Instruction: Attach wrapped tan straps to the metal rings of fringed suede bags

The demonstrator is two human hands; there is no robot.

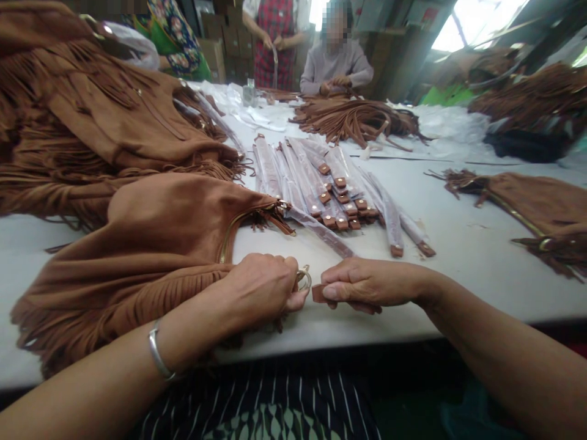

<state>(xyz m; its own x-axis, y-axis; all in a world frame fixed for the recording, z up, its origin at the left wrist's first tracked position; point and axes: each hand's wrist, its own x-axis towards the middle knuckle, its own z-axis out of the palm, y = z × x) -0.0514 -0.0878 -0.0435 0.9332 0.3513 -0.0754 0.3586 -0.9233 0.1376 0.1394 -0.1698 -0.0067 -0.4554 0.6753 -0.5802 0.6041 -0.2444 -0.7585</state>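
Note:
A brown fringed bag point(169, 226) with a gold zipper lies on the white table at the left. My left hand point(263, 287) is closed at the bag's near right end, holding a metal ring point(304, 278) between thumb and fingers. Just right of the ring, my right hand point(362, 284) pinches a brown strap, whose flat end point(318, 293) points at the ring with a small gap between them. From the bag's far corner a plastic-wrapped strap point(321, 232) runs toward my right hand.
Beyond my hands lies a pile of wrapped straps point(312, 177). More fringed bags point(114, 116) are heaped at the left, and another bag point(541, 201) lies at the right. Brown strips point(353, 119) sit farther back, near a seated person point(337, 64) and two standing people.

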